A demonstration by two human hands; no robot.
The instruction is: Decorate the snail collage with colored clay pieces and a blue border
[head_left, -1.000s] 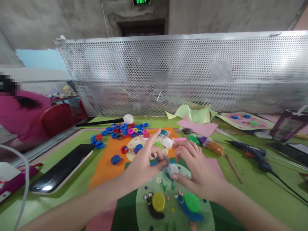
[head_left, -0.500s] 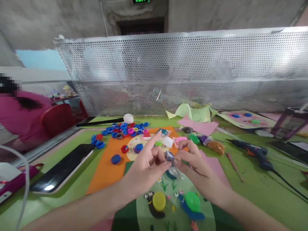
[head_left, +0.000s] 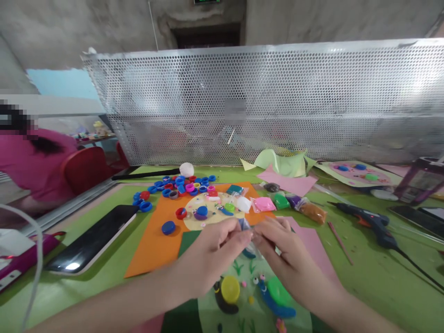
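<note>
My left hand and my right hand meet at the middle, thumbs and fingers closed. Between them they pinch a small clear plastic bag with something greyish-blue in it; my fingers cover most of it. Below lies a green picture card with clay snails. One has a yellow bottle-cap shell, the other a green bottle-cap shell, partly behind my right hand. Just beyond my hands, an orange sheet carries a cream picture with a blue-cap snail.
Bottle caps lie heaped at the back left, near a phone. Bags of pink clay, green clay and orange-brown clay sit beyond my right hand. A glue gun rests at right. A person in pink sits far left.
My raised left index finger has come down, and the fingers of both hands have curled in closer around the bag. The camera view has shifted slightly.
</note>
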